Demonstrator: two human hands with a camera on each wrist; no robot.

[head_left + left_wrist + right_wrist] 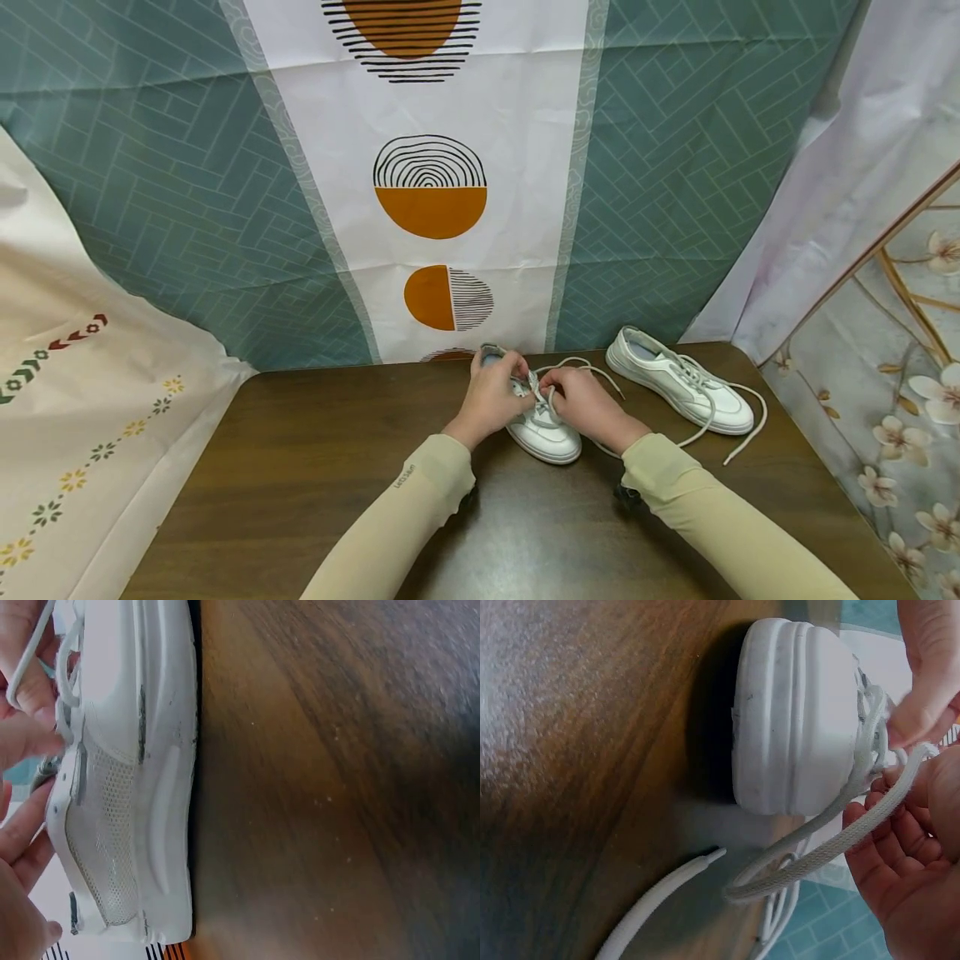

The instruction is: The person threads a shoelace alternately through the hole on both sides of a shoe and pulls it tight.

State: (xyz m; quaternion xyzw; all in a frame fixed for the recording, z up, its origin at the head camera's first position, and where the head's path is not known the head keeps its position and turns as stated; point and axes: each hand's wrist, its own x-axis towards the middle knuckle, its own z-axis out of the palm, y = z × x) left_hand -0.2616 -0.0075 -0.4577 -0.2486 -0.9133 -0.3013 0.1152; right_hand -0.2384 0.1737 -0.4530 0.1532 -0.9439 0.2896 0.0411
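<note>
A white lace-up sneaker [546, 437] stands on the brown table, toe toward me. My left hand [491, 398] grips its upper near the lacing, with fingers at the eyelet flap [66, 780] and the thumb close to the lace; the exact contact is partly hidden. Across the shoe, my right hand [588, 404] pinches a white shoelace [855, 831] near the eyelets, its other fingers curled. From that hand the lace hangs in a loop beside the toe. The right wrist view also shows the left hand [928, 675] pressing at the lacing from the far side.
Another white sneaker [682, 383] stands to the right with its laces trailing onto the table [322, 467]. A loose lace end [667, 889] lies near the worked shoe. Behind the table hangs a patterned cloth [465, 100]; a floral cloth [900, 442] is at the right.
</note>
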